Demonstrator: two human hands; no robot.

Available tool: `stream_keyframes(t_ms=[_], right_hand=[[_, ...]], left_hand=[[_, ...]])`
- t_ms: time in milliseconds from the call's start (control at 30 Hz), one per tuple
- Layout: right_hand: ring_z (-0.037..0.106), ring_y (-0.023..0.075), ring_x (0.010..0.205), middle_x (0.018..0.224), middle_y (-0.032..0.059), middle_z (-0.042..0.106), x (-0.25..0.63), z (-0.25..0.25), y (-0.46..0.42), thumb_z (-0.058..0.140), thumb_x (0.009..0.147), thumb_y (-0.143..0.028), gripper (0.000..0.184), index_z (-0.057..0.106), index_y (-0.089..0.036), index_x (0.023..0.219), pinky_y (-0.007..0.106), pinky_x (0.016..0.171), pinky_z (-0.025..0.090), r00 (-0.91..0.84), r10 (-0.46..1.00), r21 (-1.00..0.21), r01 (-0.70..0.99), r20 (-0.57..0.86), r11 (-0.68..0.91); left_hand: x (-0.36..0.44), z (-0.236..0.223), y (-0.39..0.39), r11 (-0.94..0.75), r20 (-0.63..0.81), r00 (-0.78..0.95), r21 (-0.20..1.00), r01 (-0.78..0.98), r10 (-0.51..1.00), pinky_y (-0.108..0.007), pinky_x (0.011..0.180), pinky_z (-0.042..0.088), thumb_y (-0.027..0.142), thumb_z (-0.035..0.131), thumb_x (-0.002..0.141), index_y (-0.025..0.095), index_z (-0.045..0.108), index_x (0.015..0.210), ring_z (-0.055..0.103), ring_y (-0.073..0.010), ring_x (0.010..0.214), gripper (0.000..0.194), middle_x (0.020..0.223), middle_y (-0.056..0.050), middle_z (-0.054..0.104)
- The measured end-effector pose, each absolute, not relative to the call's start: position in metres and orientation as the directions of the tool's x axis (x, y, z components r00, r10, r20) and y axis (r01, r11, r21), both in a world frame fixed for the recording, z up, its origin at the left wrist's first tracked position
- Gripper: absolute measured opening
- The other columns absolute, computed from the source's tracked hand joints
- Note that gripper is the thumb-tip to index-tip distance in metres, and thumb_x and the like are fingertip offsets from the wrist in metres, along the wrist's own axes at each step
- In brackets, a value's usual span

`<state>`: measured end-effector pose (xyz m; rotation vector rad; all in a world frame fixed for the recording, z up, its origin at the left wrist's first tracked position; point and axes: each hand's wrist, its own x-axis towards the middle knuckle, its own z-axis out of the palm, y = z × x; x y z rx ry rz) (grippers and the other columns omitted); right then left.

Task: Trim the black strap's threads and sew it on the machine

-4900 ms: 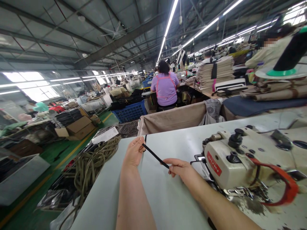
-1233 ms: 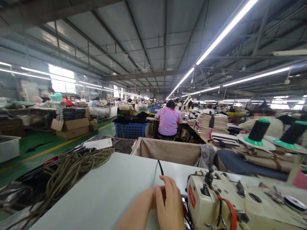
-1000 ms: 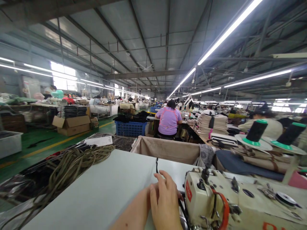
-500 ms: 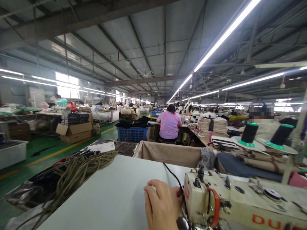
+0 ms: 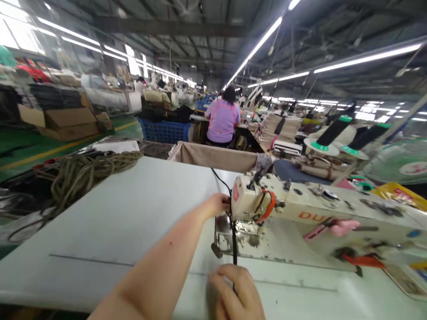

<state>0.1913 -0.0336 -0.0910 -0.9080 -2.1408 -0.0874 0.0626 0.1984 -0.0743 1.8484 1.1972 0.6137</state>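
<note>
A black cord point(image 5: 234, 242) runs from the far side of the table, past the head of a cream sewing machine point(image 5: 283, 200), toward me. My left hand point(image 5: 220, 204) reaches forward to the left side of the machine head, its fingertips closed on the cord and partly hidden. Nearer to me, my right hand point(image 5: 237, 293) is curled over the near stretch of the same cord, slightly blurred. The cord passes by the metal needle plate point(image 5: 224, 233) between the two hands.
A pale tabletop point(image 5: 133, 209) surrounds the machine. Bundled olive cords point(image 5: 80, 178) lie at its left edge. Behind it stand a beige fabric-lined bin point(image 5: 213, 155), a blue crate point(image 5: 165, 130) and a seated person in purple point(image 5: 223, 120). Black thread cones point(image 5: 333, 131) and a fan point(image 5: 400, 162) are right.
The view has tilted down, showing more table and machine. My hands, close together by the machine head before, are now apart: left at the head, right nearer to me along the cord.
</note>
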Motion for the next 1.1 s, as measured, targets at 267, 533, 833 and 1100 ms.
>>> stream_keyframes(t_ms=[267, 533, 833, 1100], right_hand=[[0.059, 0.0307, 0.135, 0.150, 0.0105, 0.061, 0.253, -0.108, -0.076, 0.047, 0.075, -0.004, 0.085, 0.047, -0.023, 0.158, 0.046, 0.105, 0.056, -0.644, 0.663, -0.019, 0.712, 0.381, 0.702], [0.063, 0.0299, 0.129, 0.138, 0.0130, 0.068, 0.242, -0.111, -0.078, 0.053, 0.101, -0.021, 0.055, 0.048, -0.020, 0.156, 0.048, 0.107, 0.054, -0.546, 0.717, -0.119, 0.754, 0.433, 0.646], [0.064, 0.0292, 0.124, 0.131, 0.0132, 0.071, 0.236, -0.075, -0.011, 0.051, 0.106, -0.020, 0.031, 0.069, -0.021, 0.131, 0.051, 0.106, 0.054, -0.490, 0.763, -0.170, 0.784, 0.423, 0.597], [0.059, 0.0295, 0.135, 0.137, 0.0133, 0.070, 0.233, -0.076, 0.005, 0.051, 0.107, -0.019, 0.033, 0.066, -0.014, 0.135, 0.051, 0.112, 0.052, -0.467, 0.780, -0.178, 0.800, 0.417, 0.573]], left_hand=[[0.061, -0.077, 0.193, -0.242, -0.015, 0.404, 0.779, 0.578, 0.915, -0.028, 0.070, 0.043, 0.015, 0.071, 0.067, 0.015, 0.078, 0.076, 0.062, -0.0211, 0.076, 0.011, 0.069, -0.003, 0.070], [0.056, -0.073, 0.191, -0.269, -0.027, 0.440, 0.757, 0.595, 0.897, -0.026, 0.069, 0.044, 0.021, 0.070, 0.070, 0.016, 0.080, 0.082, 0.065, -0.0225, 0.081, 0.016, 0.074, -0.003, 0.073], [0.056, -0.079, 0.191, -0.301, -0.006, 0.498, 0.790, 0.534, 0.867, -0.025, 0.064, 0.042, 0.021, 0.072, 0.068, 0.015, 0.079, 0.081, 0.064, -0.0197, 0.073, 0.015, 0.070, 0.000, 0.072], [0.053, -0.082, 0.189, -0.319, 0.026, 0.501, 0.800, 0.509, 0.865, -0.025, 0.064, 0.040, 0.018, 0.068, 0.072, 0.010, 0.076, 0.074, 0.060, -0.0170, 0.069, 0.011, 0.065, 0.001, 0.066]])
